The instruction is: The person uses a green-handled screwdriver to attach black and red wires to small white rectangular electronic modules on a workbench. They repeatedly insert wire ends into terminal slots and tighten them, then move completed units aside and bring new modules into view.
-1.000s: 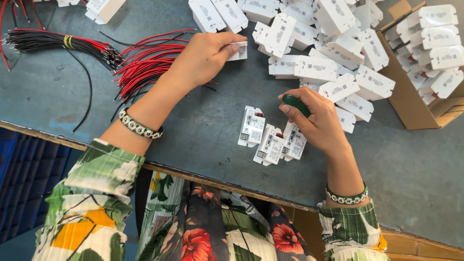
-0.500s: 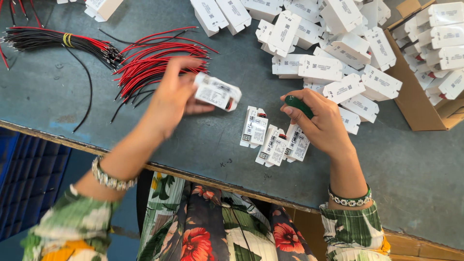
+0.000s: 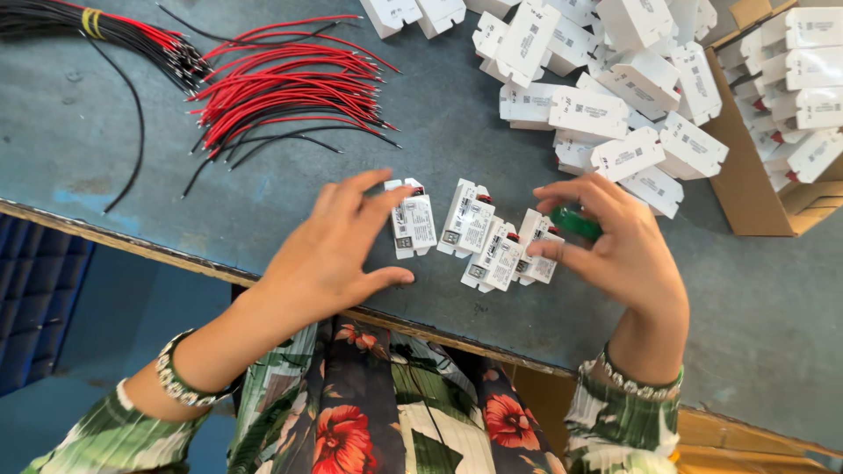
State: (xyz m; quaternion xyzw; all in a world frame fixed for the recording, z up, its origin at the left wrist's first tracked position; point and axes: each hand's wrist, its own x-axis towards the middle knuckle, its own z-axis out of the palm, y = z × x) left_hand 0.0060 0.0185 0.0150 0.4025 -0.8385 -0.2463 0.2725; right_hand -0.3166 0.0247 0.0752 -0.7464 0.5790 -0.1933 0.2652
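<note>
On the near part of the grey counter, the left hand lies spread and open, its fingertips touching the leftmost white module of a short row of white modules lined up side by side. The right hand sits just right of that row, its fingers curled around a small green tool, possibly a marker or stamp, though too little shows to tell; its index finger touches the rightmost module of the row. Far right, a heap of white modules lies loose beside a cardboard box holding more of them. Far left, a bundle of red and black wires fans out over the counter.
</note>
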